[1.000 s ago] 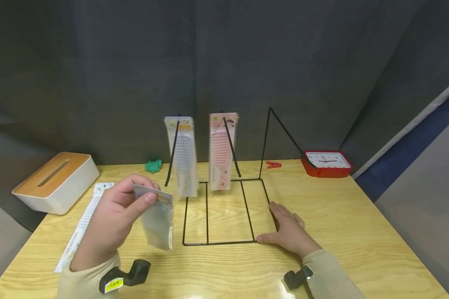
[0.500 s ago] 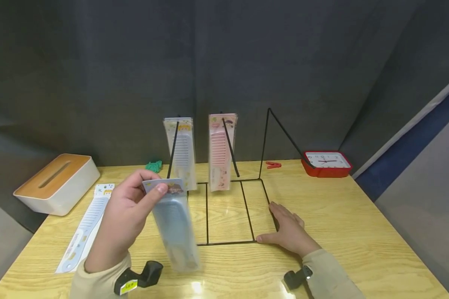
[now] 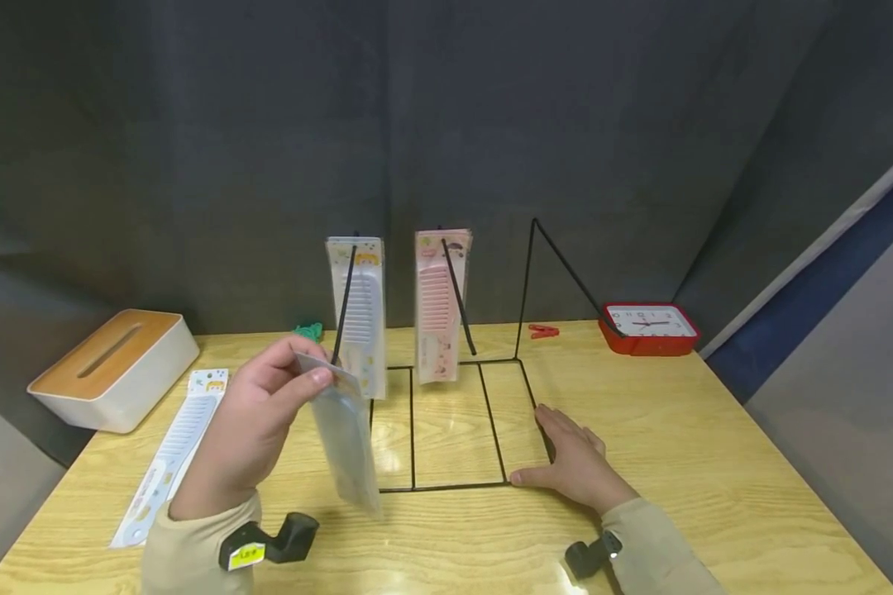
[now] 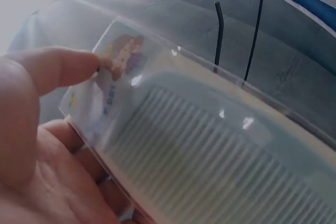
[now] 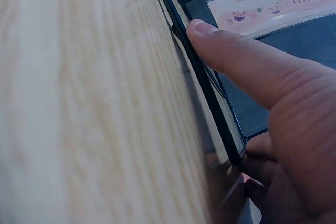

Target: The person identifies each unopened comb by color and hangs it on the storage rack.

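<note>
My left hand (image 3: 260, 421) pinches the top of a packaged blue comb (image 3: 346, 446) between thumb and fingers. Its clear sleeve hangs down, tilted, near the tip of the leftmost hook of a black wire rack (image 3: 457, 487). In the left wrist view, the comb (image 4: 210, 156) shows its teeth through the plastic. Packaged blue combs (image 3: 360, 322) hang on that left hook, and packaged pink combs (image 3: 436, 306) on the middle one. My right hand (image 3: 573, 459) rests on the rack's front right corner, thumb on the front bar (image 5: 202, 82) and fingers along the side bar.
Another packaged blue comb (image 3: 167, 463) lies on the table at left. Behind it stands a white tissue box (image 3: 134, 372) with a wooden lid. Along the back are green string (image 3: 308, 331), a red clip (image 3: 543, 330) and a red clock (image 3: 649, 328). The rack's right hook (image 3: 573, 273) holds nothing.
My left hand has moved right with the packaged comb, bringing it closer to the left hook. The comb has swung and turned more edge-on over the last half second. The right hand stays put.
</note>
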Available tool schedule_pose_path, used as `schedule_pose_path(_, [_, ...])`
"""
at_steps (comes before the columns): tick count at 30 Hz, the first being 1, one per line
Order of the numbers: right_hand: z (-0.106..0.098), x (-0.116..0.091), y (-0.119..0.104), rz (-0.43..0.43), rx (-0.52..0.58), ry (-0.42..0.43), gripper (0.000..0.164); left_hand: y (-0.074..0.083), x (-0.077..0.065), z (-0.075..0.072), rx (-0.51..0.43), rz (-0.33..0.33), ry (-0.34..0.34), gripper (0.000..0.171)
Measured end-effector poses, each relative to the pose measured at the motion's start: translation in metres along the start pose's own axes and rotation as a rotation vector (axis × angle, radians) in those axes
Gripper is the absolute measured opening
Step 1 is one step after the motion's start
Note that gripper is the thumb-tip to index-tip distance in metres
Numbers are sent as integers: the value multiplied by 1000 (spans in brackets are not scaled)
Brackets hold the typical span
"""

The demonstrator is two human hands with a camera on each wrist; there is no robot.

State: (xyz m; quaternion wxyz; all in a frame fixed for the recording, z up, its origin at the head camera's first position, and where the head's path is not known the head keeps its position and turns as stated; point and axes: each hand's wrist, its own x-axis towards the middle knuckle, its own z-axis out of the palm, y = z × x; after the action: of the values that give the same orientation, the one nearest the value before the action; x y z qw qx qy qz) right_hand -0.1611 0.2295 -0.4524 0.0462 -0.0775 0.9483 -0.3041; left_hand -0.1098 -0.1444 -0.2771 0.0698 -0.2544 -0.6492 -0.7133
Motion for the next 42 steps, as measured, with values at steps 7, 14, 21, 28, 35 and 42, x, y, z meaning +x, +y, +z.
schedule_pose_path(7, [-2, -1, -2, 9, -6, -3, 124, 7, 4, 10, 50, -8, 65, 19])
schedule_pose_path(14, [-2, -1, 0, 6, -9, -3, 124, 14, 9, 18, 127, -76, 126, 8])
schedule_pose_path(21, [-2, 0, 1, 10, -5, 1, 124, 1, 25, 13, 113, -138, 141, 4])
schedule_pose_path(28, [-2, -1, 0, 8, 0, 6, 123, -27, 57, -1, 22, -167, 180, 10])
schedule_pose_path(35, [-3, -3, -3, 14, -9, 5, 120, -36, 92, -10, 114, -250, 208, 17])
schedule_pose_path(42, [-3, -3, -4, 2, 12, 6, 118, -37, 120, -18, 225, -317, 256, 26])
